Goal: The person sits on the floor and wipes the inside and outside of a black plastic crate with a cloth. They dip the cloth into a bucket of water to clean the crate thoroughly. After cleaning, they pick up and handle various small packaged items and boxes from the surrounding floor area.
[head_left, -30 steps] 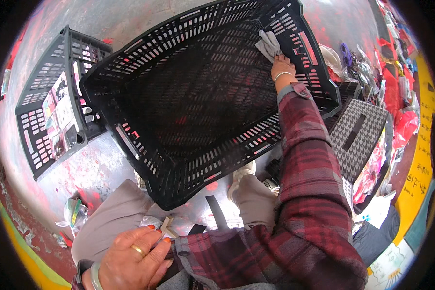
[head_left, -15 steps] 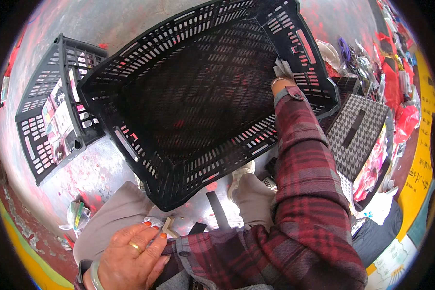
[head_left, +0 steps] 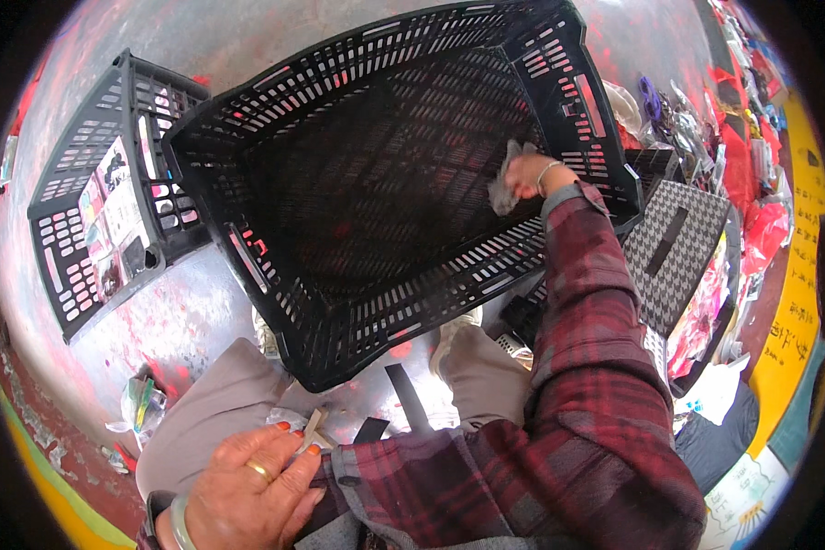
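My right hand [head_left: 526,175] is inside a large black plastic crate [head_left: 573,99], near its right end. Its fingers are closed round a crumpled grey rag [head_left: 501,194], blurred a little by motion. The slatted crate lies with its open side up in front of my legs, set at a slant. My left hand [head_left: 252,481] rests low over my lap, its fingers loosely extended against the plaid shirt. Nothing shows in its grasp. Close to its fingertips are a small wooden piece [head_left: 312,427] and some clear plastic.
A smaller black crate [head_left: 151,174] with printed packages stands to the left. A houndstooth-patterned box [head_left: 674,247] lies on the right, beside heaped red wrappings and tools. A black strip [head_left: 407,398] hangs between my knees, and a plastic bag [head_left: 143,406] sits at lower left.
My right hand has moved with the rag from the crate's right wall down and left toward its floor. The crate has shifted slightly right in view. My left hand stays in place.
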Action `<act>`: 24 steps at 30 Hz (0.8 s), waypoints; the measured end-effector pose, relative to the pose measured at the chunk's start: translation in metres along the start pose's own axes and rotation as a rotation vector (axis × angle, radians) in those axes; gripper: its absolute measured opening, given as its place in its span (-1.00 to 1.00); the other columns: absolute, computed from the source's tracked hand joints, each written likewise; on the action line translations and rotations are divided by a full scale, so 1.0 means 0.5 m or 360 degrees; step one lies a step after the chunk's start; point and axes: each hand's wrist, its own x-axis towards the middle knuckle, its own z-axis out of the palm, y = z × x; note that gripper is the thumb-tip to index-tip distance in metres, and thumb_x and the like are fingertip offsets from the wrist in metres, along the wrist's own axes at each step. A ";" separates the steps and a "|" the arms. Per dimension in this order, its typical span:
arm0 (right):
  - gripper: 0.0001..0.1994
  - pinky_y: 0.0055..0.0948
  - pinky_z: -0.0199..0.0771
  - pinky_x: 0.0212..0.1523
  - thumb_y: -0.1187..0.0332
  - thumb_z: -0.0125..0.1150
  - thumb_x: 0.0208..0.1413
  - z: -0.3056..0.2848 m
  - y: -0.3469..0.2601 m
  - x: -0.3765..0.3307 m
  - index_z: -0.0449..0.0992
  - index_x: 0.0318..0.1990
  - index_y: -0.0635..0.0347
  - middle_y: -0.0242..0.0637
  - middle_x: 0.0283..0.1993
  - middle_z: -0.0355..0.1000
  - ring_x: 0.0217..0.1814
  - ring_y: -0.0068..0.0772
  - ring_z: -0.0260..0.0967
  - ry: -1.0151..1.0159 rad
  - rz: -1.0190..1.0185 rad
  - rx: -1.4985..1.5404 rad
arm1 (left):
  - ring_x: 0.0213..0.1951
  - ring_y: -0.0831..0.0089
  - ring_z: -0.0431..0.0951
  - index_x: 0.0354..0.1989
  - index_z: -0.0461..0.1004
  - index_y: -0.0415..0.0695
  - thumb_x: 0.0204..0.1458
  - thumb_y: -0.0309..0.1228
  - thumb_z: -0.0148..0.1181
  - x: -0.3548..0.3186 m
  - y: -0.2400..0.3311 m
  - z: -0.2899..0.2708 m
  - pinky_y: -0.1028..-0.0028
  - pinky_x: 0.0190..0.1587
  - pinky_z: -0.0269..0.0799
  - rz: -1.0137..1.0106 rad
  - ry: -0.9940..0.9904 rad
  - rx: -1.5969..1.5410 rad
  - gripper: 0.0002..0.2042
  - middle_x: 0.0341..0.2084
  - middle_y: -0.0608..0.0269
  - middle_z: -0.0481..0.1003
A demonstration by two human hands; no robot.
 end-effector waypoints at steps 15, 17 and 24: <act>-0.80 -0.19 0.45 -0.27 0.36 0.09 -0.07 0.085 0.099 0.057 0.55 -0.26 0.09 -0.26 -0.22 0.47 -0.19 -0.23 0.44 0.0076 0.0358 -0.1249 | -0.16 0.02 0.38 -0.22 0.39 -0.30 -0.40 -0.48 0.25 0.003 0.001 0.014 0.19 -0.09 0.30 -0.0091 -0.0092 0.0147 -0.56 -0.24 -0.02 0.39; -0.79 -0.18 0.44 -0.27 0.35 0.12 -0.11 0.129 0.117 0.083 0.56 -0.27 0.08 -0.28 -0.25 0.48 -0.21 -0.24 0.43 -0.0322 0.0105 -0.1412 | -0.16 0.02 0.38 -0.22 0.39 -0.30 -0.42 -0.48 0.25 0.002 -0.001 0.012 0.19 -0.09 0.30 -0.0072 -0.0105 0.0129 -0.56 -0.24 -0.02 0.39; -0.79 -0.24 0.42 -0.25 0.33 0.18 -0.17 0.182 -0.051 0.032 0.57 -0.32 0.12 -0.24 -0.27 0.48 -0.21 -0.19 0.41 -0.0417 -0.0773 -0.1544 | -0.17 0.03 0.39 -0.24 0.40 -0.29 -0.44 -0.47 0.25 -0.020 0.000 0.028 0.20 -0.10 0.31 -0.0084 -0.0045 0.0143 -0.56 -0.25 0.00 0.39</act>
